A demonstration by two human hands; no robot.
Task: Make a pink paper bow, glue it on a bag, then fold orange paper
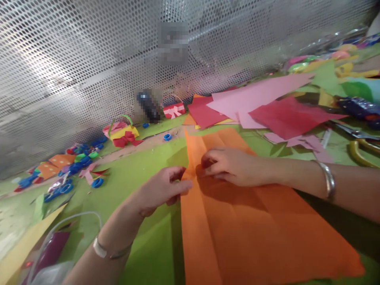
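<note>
A large orange paper sheet (pixel 237 233) with fold creases lies on the green table cover (pixel 133 174). My left hand (pixel 162 190) pinches the sheet's left folded edge with fingers closed. Just to its right, my right hand (pixel 231 164) presses and pinches a pleat near the sheet's middle. A silver bangle (pixel 328 182) sits on my right wrist, a thin band on my left.
Pink and red paper sheets (pixel 267 107) are piled at the back right, with scissors (pixel 360 148) at the right edge. Small paper gift baskets (pixel 123 134) and several blue plastic rings (pixel 83 160) lie at the left. A perforated metal wall (pixel 89 59) stands behind.
</note>
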